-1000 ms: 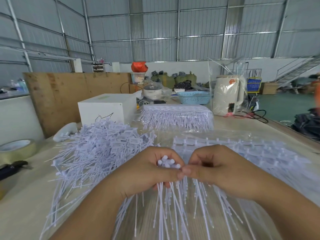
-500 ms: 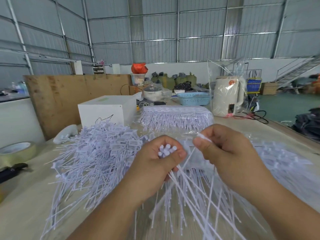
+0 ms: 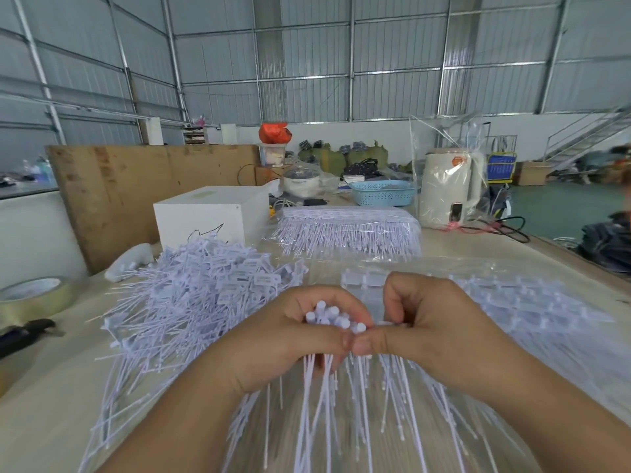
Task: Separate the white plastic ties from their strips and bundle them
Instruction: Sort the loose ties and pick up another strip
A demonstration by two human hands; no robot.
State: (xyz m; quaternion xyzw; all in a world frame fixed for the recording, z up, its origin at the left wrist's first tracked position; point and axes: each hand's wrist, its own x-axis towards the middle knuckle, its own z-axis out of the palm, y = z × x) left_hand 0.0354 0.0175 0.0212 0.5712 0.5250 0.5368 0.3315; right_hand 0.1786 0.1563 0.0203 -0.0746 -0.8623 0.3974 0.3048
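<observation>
Gripping a bundle of thin white plastic ties (image 3: 327,339), the left hand (image 3: 290,339) has its fingers curled round it; round tie heads poke up above the thumb, long tails fan down toward the near edge. Right hand (image 3: 423,329) meets it thumb to thumb, fingers curled in, pinching at a tie just beside the bundle heads; exact contact is hidden by the fingers.

Under both hands: the pale beige tabletop (image 3: 44,414), with a clear plastic sheet over its middle. To the right, a flat spread of white ties still joined to their moulded strips (image 3: 532,312), running off right, blurred at the far end. To the left, a loose heap of white tag-headed plastic ties (image 3: 191,298), tails splayed toward the near left.

Left edge: a roll of yellowish packing tape (image 3: 34,295), lying flat; just nearer, a black-handled tool (image 3: 24,336), type unclear.

Farther back, centre: a second stack of white tie strips wrapped in clear plastic (image 3: 348,227). Left of it, a white rectangular box (image 3: 208,216), a brown plywood board (image 3: 143,186) standing behind it. Far right on the tabletop, a cream electric kettle in a clear bag (image 3: 447,189); left of it a light blue perforated plastic basket (image 3: 382,192). Beyond, corrugated grey metal walls (image 3: 307,80).
</observation>
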